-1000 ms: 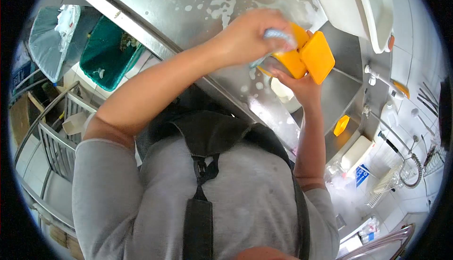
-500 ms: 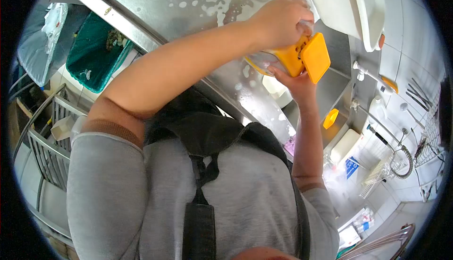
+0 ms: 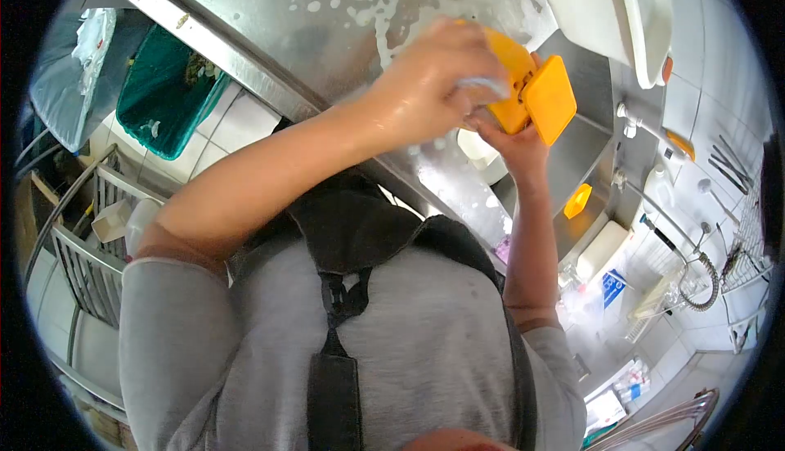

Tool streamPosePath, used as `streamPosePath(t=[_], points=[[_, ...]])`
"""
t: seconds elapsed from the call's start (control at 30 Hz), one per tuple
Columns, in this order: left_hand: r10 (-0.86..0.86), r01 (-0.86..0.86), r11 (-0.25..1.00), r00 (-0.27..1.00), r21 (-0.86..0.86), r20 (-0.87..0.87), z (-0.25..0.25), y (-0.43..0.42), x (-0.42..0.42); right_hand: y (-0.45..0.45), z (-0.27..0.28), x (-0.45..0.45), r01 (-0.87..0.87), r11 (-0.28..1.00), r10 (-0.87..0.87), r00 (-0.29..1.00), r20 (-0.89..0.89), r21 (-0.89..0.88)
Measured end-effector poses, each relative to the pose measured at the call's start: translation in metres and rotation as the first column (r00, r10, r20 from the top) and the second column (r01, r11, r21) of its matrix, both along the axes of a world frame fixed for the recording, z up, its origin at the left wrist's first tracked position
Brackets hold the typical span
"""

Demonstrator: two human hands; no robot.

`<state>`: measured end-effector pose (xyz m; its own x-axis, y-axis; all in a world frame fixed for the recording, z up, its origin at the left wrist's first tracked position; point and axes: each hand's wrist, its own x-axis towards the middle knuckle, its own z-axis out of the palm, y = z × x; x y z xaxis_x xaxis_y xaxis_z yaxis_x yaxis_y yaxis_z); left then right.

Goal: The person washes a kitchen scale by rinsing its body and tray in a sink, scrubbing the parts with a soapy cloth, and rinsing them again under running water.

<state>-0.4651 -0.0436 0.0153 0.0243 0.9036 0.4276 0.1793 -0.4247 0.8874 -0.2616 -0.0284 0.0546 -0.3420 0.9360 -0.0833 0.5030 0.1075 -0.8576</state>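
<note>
My left hand (image 3: pixel 437 83), slightly blurred, is closed around a pale bluish cloth or sponge (image 3: pixel 484 85). It is beside a yellow plastic object (image 3: pixel 509 62) with a flat squarish yellow plate (image 3: pixel 551 99) at its right end. My right hand (image 3: pixel 523 147) grips this object from below, its thumb on the near side and its other fingers mostly hidden behind. Part of the object's left side is hidden by my left hand. Under them lies the steel counter (image 3: pixel 286 9), wet with foam. A white container (image 3: pixel 477 149) is just below my right thumb.
A small yellow piece (image 3: pixel 578 201) lies in the steel sink (image 3: pixel 589 144). A tap (image 3: pixel 646 121), a white bottle (image 3: pixel 659 185) and a coiled hose (image 3: pixel 708 287) are right. A large white tub (image 3: pixel 648 26) stands at upper right, a green-lined bin (image 3: pixel 155 99) left.
My left hand went right over the yellow object, then came back left with the cloth. My right hand keeps its grip on the object. The view has shifted slightly.
</note>
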Motion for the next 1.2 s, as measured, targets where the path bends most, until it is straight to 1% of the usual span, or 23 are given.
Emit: streamPosePath(t=[0.03,0.07,0.13,0.17,0.23,0.27,0.33,0.4,0.43,0.47,0.5,0.53,0.6,0.63,0.7,0.8,0.87,0.93,1.0,1.07,1.1,1.17,1.2], points=[[0.037,-0.036,0.999,0.992,-0.015,0.122,-0.006,-0.01,0.002,-0.003,-0.002,0.001,0.006,1.0,-0.006,1.0,0.003,-0.005],[0.04,-0.038,0.999,0.991,-0.016,0.126,-0.013,-0.007,0.006,-0.003,-0.005,0.001,0.02,0.999,-0.022,0.999,0.049,0.029],[0.204,-0.175,0.961,0.971,-0.216,0.121,-0.028,0.012,0.018,-0.004,-0.01,0.0,0.023,0.997,-0.03,0.995,0.097,0.075],[0.211,-0.181,0.961,0.969,-0.209,0.126,-0.029,0.014,0.029,-0.007,-0.013,-0.002,0.095,0.989,-0.105,0.99,0.091,0.112],[0.516,-0.504,0.817,0.856,-0.28,-0.033,-0.027,0.022,0.048,-0.006,-0.018,-0.003,0.16,0.974,-0.174,0.982,0.076,0.158],[0.52,-0.506,0.815,0.854,-0.283,-0.032,-0.013,0.019,0.053,-0.008,-0.02,-0.001,0.215,0.956,-0.235,0.968,0.083,0.201],[0.42,-0.416,0.907,0.905,-0.074,0.066,0.023,0.011,0.056,-0.008,-0.022,0.001,0.267,0.932,-0.296,0.951,0.087,0.247],[0.443,-0.439,0.896,0.894,-0.069,0.072,-0.003,0.018,0.062,-0.01,-0.013,0.002,0.18,0.963,-0.257,0.845,0.469,0.201],[0.499,-0.475,0.859,0.861,-0.191,0.103,-0.03,0.024,0.062,-0.008,-0.005,0.0,0.178,0.961,-0.26,0.848,0.462,0.213],[0.556,-0.498,0.807,0.822,-0.318,0.124,-0.036,0.027,0.056,-0.012,0.007,-0.002,0.146,0.979,-0.193,0.885,0.425,0.139],[0.563,-0.506,0.803,0.817,-0.314,0.123,-0.04,0.031,0.053,-0.015,0.015,-0.002,0.104,0.993,-0.12,0.917,0.381,0.063],[0.508,-0.477,0.838,0.86,-0.266,0.056,-0.044,0.038,0.049,-0.014,0.016,0.002,0.094,0.993,-0.114,0.921,0.373,0.07],[0.453,-0.444,0.865,0.891,-0.233,-0.015,-0.047,0.049,0.049,-0.017,0.021,0.015,-0.013,0.999,0.023,0.976,0.218,-0.047],[0.434,-0.422,0.871,0.901,-0.252,-0.012,-0.048,0.063,0.052,-0.015,0.03,0.016,-0.015,0.993,0.05,0.949,0.31,-0.115],[0.409,-0.394,0.877,0.913,-0.274,-0.002,-0.037,0.06,0.057,-0.007,0.021,0.024,0.003,0.988,0.036,0.966,0.257,-0.153],[0.466,-0.46,0.871,0.885,-0.171,-0.003,-0.017,0.018,0.069,0.0,0.007,0.027,-0.043,0.989,0.066,0.985,0.16,-0.14],[0.462,-0.474,0.879,0.872,0.043,0.161,-0.011,-0.023,0.079,-0.005,0.007,0.024,-0.015,0.976,-0.011,0.993,-0.114,-0.217],[0.526,-0.53,0.847,0.846,0.03,0.089,-0.04,-0.017,0.081,-0.002,0.004,0.025,-0.062,0.986,0.051,0.996,-0.077,-0.153],[0.585,-0.586,0.81,0.811,0.017,0.025,-0.045,-0.012,0.079,-0.004,0.004,0.028,-0.113,0.989,0.111,0.994,-0.025,-0.091],[0.477,-0.427,0.857,0.869,-0.287,0.132,-0.038,0.003,0.075,-0.006,0.004,0.028,-0.099,0.991,0.096,0.995,-0.032,-0.09],[0.481,-0.43,0.855,0.867,-0.29,0.129,-0.024,-0.002,0.075,-0.006,0.003,0.028,-0.102,0.99,0.099,0.994,-0.033,-0.094],[0.407,-0.408,0.913,0.91,0.004,0.078,0.002,-0.018,0.083,-0.006,0.003,0.028,-0.062,0.997,0.066,0.995,0.078,-0.056],[0.401,-0.401,0.916,0.912,-0.014,0.081,0.001,-0.014,0.085,-0.009,0.003,0.031,-0.054,0.996,0.06,0.994,0.088,-0.072]])
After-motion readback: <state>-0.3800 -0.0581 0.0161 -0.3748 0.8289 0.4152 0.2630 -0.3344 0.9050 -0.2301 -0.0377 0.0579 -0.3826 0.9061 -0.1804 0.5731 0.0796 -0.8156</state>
